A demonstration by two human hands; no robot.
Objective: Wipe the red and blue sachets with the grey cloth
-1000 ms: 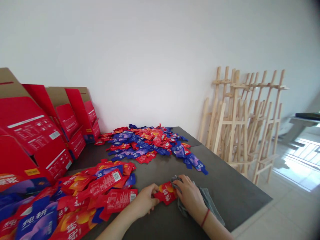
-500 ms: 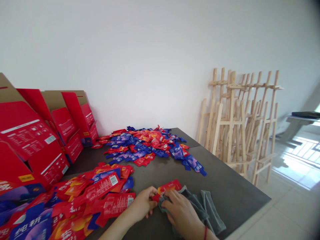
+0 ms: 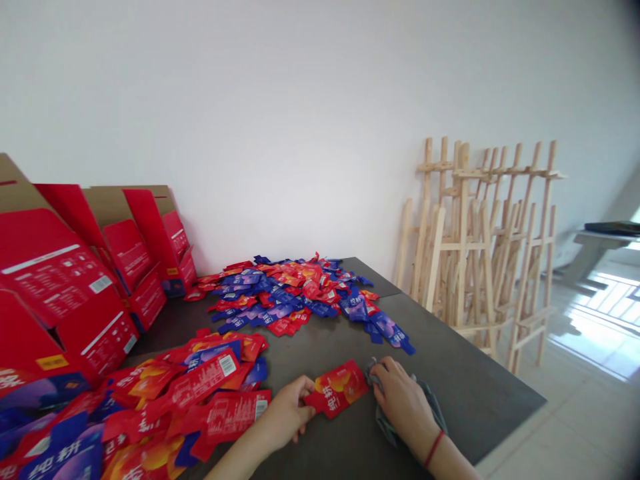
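Two hands, left hand (image 3: 286,412): fingers closed on the end of a red sachet (image 3: 337,389), apparently pinching it.
Right hand (image 3: 403,400): fingers gripping a grey cloth (image 3: 386,427), just right of the sachet.
Left of left fingers: loose red sachets (image 3: 225,417) on the desk (image 3: 320,340).

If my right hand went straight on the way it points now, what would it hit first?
Past the grey cloth under your right hand, most likely the red sachet, close by; depth is hard to judge.
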